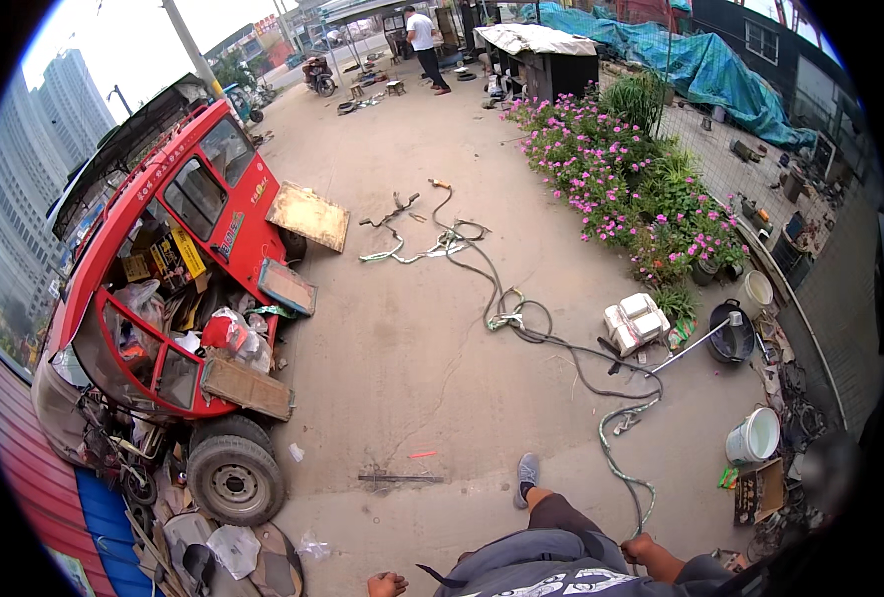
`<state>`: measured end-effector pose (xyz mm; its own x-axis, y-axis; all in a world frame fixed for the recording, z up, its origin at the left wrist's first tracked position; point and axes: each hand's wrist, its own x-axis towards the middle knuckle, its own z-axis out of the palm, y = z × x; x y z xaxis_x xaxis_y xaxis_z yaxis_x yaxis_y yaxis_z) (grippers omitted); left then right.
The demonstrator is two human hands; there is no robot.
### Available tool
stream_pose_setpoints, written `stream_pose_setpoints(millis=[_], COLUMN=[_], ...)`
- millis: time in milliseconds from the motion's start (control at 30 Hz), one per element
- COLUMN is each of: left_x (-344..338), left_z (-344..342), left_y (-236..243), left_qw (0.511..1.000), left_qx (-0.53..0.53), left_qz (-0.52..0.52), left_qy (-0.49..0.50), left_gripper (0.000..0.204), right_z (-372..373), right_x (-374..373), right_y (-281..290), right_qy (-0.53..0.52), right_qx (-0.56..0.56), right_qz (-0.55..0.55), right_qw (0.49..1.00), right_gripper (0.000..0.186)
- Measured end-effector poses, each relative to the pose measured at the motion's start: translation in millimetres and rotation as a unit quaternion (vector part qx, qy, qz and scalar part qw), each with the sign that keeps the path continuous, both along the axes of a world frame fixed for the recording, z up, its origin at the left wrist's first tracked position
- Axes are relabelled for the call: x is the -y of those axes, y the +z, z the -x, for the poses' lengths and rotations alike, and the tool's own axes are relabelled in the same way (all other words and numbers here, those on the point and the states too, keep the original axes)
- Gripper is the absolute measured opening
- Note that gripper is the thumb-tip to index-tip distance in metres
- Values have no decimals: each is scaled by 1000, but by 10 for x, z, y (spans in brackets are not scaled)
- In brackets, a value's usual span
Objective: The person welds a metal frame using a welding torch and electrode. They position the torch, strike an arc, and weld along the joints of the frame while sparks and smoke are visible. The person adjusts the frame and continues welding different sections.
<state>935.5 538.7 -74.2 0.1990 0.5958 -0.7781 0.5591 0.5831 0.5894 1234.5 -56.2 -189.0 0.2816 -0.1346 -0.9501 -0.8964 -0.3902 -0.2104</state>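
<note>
Down in the head view, the right hand (638,548) is curled where a long dark hose (611,462), trailing across the ground (382,368), meets it, grip tightness unclear; how far the left hand (387,584) closes, I cannot tell

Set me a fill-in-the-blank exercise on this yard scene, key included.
1. The vehicle's cab on the left is painted ____.
2. The flowering plants bear ____ blossoms.
3. The person's ____ hand is nearest the hose or cable.
4. The basin between two white buckets is ____.

Missing words: red; pink; right; black.
</note>
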Motion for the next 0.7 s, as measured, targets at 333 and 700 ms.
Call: stream_pose_setpoints(millis=[333,700], left_x=[8,-1760], left_z=[-2264,-4183], left_y=[605,-1204], left_qw=[957,988], left_qx=[-140,-95], left_qz=[-67,118], left_qy=[-245,-1], left_gripper=[26,26], right_z=[-3427,-5272], right_x=[-1808,-2453], right_y=[1174,274], right_qy=[-40,-106], right_qx=[180,108], right_qz=[-45,3], right_qw=[982,988], right_gripper=[23,21])
